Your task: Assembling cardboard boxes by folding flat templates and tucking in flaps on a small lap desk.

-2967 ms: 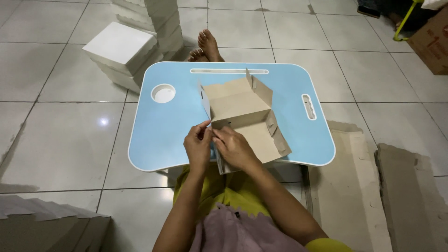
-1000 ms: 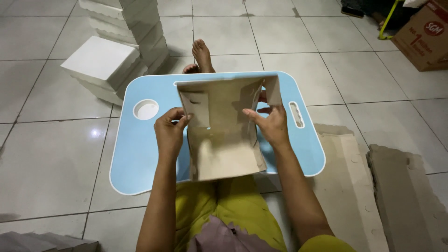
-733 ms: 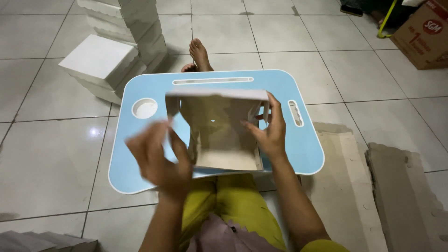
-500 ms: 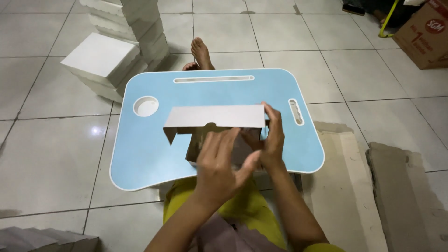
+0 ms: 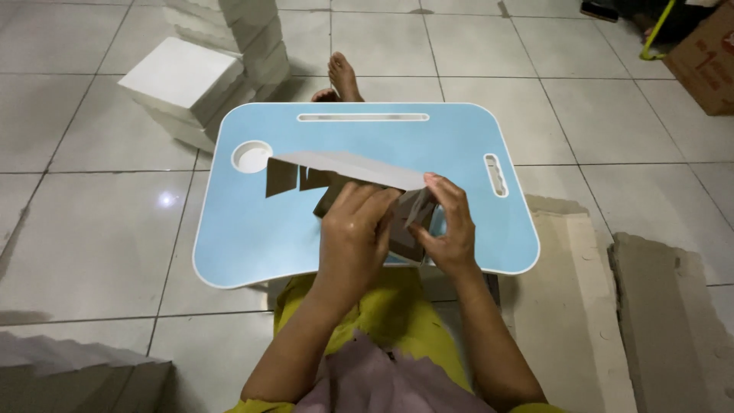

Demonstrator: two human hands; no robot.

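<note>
A partly folded grey-brown cardboard box (image 5: 344,170) is held above the light blue lap table (image 5: 252,229), its pale outer panel facing up and flaps hanging at its left. My left hand (image 5: 353,233) lies over the box's near side, fingers pressing on the folded cardboard. My right hand (image 5: 451,229) grips the box's right end, thumb on top. The inside of the box is hidden under my hands.
Stacks of finished white boxes (image 5: 191,80) stand on the tiled floor at the back left. Flat cardboard sheets (image 5: 657,321) lie at the right, more at the bottom left (image 5: 69,375). A brown carton (image 5: 707,53) sits at top right. My foot (image 5: 344,76) rests beyond the table.
The box was turned from standing open towards me to lying with its pale panel up. My left hand let go of the left side and crossed over onto the box's near side.
</note>
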